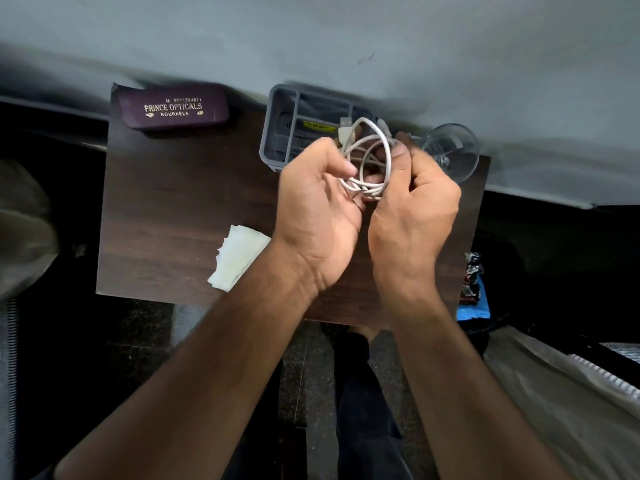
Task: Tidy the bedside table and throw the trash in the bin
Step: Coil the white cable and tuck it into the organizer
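Note:
A white USB cable (375, 154) is coiled into loops and held above the dark wooden bedside table (166, 209). My left hand (315, 216) grips the left side of the coil, and my right hand (414, 216) pinches its right side. The cable's plug end points up beside my left thumb. A crumpled white tissue (235, 256) lies on the table near its front edge, left of my left wrist. Directly behind the hands stands a grey plastic organiser (280, 126) with several compartments.
A maroon spectacle case (173, 107) lies at the table's back left, against the grey wall. A clear stemmed glass (453, 150) lies tipped at the back right. Blue and red packaging (472, 289) sits on the floor right of the table. My legs are below.

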Demonstrator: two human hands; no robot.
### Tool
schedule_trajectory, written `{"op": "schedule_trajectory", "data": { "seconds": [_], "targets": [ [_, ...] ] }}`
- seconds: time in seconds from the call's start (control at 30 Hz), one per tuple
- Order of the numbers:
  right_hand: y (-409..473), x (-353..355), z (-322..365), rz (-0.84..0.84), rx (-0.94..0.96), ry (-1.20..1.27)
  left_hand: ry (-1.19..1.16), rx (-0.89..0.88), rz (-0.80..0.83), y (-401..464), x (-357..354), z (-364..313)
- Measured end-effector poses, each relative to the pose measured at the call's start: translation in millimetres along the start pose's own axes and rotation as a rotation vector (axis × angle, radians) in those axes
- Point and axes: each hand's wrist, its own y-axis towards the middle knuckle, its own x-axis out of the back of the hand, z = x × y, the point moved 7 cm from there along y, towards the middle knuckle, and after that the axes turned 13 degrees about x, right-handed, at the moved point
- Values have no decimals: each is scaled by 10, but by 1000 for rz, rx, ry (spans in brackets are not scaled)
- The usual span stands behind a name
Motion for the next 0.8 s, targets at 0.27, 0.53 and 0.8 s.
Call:
{"op": "schedule_trajectory", "data": {
  "seconds": [0.27,0.53,0.8],
  "targets": [
    [-56,-104,217,243,273,-148,-23,-40,-169,137,129,-19],
    [16,-27,251,204,264,-212,42,-91,-282,241,171,80],
    [205,-30,104,141,94,-74,-143,108,-364,284,104,268]
  ]
}}
